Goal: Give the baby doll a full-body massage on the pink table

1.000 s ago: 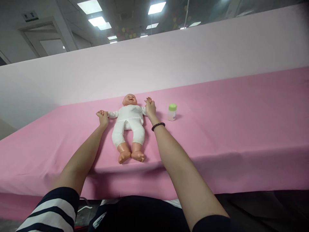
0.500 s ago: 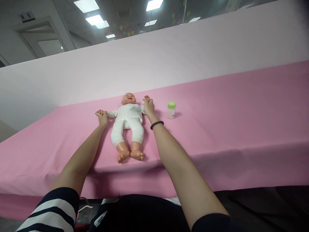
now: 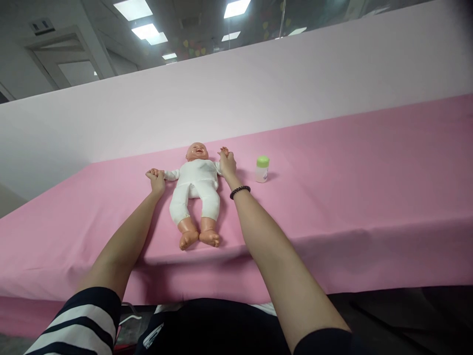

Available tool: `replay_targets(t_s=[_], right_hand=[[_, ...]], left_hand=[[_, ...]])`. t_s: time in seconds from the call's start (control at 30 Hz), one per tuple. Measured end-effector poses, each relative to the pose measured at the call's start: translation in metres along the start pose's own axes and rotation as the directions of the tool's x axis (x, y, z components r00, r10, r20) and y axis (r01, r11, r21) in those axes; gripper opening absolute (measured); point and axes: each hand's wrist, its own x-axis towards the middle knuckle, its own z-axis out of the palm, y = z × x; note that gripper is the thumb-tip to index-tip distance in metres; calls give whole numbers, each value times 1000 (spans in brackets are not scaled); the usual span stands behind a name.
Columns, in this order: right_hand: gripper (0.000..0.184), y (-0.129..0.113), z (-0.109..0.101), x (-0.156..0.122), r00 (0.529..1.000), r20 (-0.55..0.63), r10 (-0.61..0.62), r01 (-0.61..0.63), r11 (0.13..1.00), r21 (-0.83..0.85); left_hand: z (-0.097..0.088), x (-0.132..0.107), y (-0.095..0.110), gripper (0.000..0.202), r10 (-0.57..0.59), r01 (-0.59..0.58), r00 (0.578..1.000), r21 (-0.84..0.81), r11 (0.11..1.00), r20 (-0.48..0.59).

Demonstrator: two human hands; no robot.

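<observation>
We see one doll, one green-capped bottle and our two hands at the pink-covered counter. The doll lies face up left of the counter's middle, its long axis running front to back, head toward the far edge and feet near the front edge. Our left hand is clamped on one doll hand, our right hand around the other, both arms spread. The bottle stands upright, apart from our right hand; beyond it, broad open room stretches rightward, with less toward the left edge.
</observation>
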Motion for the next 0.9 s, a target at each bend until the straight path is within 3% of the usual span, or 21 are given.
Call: replay_targets(t_s=[0.17,0.9], right_hand=[[22,3,0,2,1000,11,-19,19,1000,6],[22,-2,-1,-1,1000,9,-11,11,999,-45]], left_hand=[[1,-1,2,46,-56,56,998,34,998,-18],[0,-1,1,45,-34,34,999,39,999,0]])
